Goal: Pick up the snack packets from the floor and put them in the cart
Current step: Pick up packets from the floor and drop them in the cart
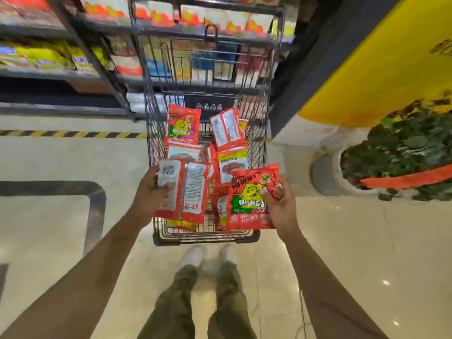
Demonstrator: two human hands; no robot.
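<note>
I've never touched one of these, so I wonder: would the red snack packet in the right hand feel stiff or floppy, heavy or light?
Probably light: the right hand holds the red packet up by one side in a simple pinch. Likely bendy, not rigid, as it looks like a thin, flat film pouch. Its glossy surface may be slippery.

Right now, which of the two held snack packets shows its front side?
The right-hand packet: it shows the yellow-and-green front artwork, while the left-hand packet shows its back, with barcode and small print.
</note>
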